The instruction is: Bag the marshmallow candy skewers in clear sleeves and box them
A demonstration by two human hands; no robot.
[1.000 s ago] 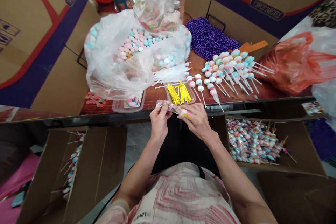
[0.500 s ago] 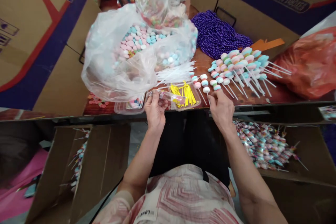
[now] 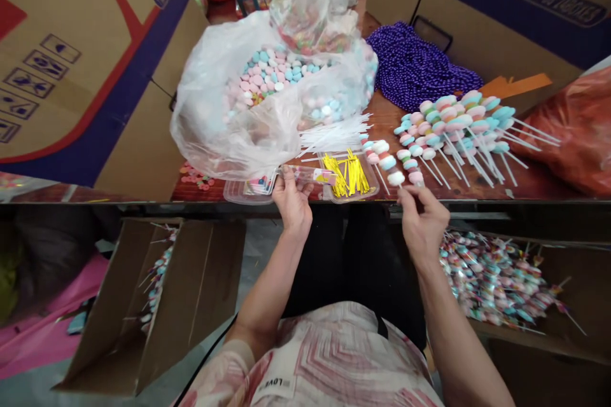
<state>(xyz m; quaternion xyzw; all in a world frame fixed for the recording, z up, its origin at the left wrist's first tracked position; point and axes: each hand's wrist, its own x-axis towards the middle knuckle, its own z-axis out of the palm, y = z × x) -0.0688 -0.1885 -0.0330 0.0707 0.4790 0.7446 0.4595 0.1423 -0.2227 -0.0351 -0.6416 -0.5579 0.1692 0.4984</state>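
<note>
My left hand (image 3: 293,206) pinches a clear printed plastic sleeve (image 3: 317,175), which extends right toward a shallow tray of yellow twist ties (image 3: 351,175). At the table edge, my right hand (image 3: 424,219) is closed, thumb and finger at the stick end of a candy skewer (image 3: 389,163) with white, blue and pink pieces. Another candy skewer (image 3: 410,165) lies just beside those fingers. Behind the twist ties is a heap of white sticks (image 3: 334,135). A second clear tray (image 3: 248,192) with printed cards sits left of my left hand.
A big plastic bag of pastel candies (image 3: 210,95) stands at the back. To the right lie piled candy skewers (image 3: 453,124), purple bead strings (image 3: 415,67) and a red bag (image 3: 573,130). Large cartons (image 3: 95,70) flank the table. Wrapped skewers (image 3: 496,276) fill a box below.
The view has shifted, so the table things appear further right. My right hand has drawn the candy skewer slightly toward me, tilting it. My left hand still holds the sleeve.
</note>
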